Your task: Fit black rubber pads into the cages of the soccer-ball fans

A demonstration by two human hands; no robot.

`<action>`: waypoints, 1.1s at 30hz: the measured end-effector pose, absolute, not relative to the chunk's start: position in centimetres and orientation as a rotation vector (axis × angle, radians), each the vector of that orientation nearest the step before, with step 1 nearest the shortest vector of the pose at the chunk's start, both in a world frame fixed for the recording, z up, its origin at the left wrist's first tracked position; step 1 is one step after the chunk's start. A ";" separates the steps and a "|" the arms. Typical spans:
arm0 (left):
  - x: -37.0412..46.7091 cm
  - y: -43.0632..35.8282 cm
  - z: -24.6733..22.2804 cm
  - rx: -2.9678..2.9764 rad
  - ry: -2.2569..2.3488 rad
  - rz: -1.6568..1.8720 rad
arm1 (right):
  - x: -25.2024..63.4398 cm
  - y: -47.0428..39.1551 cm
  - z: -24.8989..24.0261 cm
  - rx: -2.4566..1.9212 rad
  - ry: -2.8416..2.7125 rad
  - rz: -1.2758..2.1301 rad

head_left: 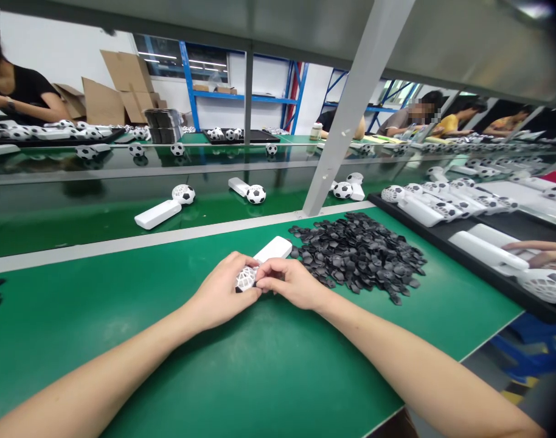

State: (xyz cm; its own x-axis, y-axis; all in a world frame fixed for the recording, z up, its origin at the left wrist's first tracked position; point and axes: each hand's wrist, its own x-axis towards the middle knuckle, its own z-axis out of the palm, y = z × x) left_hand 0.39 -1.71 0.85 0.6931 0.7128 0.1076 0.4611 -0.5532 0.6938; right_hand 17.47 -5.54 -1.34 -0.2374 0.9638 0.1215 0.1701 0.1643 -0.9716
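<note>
The left hand curls around the white lattice head of a small fan, grasping it in a closed grip just above the green tabletop. The right hand meets it from the other side, fingertips pinched against the head where the two hands touch; whether a small piece sits between those fingertips I cannot tell. The fan's white handle sticks out beyond the hands, pointing away from the person and slightly to the right.

Just right of the right hand, near the handle's end, lies a heap of small black pieces, spread loosely over the tabletop. Further right of that, a black tray holds rows of white fans, and another person's hand rests on one of them at the edge of view.

Beyond the hands, past a pale strip, a dark belt carries three finished fans with black-and-white ball heads, well apart from one another. A slanted grey post rises from behind the heap. Far off, more people sit at benches with more ball-headed fans, and cardboard boxes stand at the back left.
</note>
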 end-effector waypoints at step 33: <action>0.5 -0.3 0.6 2.148 1.139 0.479 | 20.7 -3.7 0.0 -1.755 -1.808 0.377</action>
State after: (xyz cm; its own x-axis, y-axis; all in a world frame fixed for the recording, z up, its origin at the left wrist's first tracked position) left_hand 0.48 -0.32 0.60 0.5553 0.8314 0.0168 0.5932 -0.4102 0.6928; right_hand 20.74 -3.68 0.00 0.0389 0.9767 0.2108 0.8111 0.0924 -0.5776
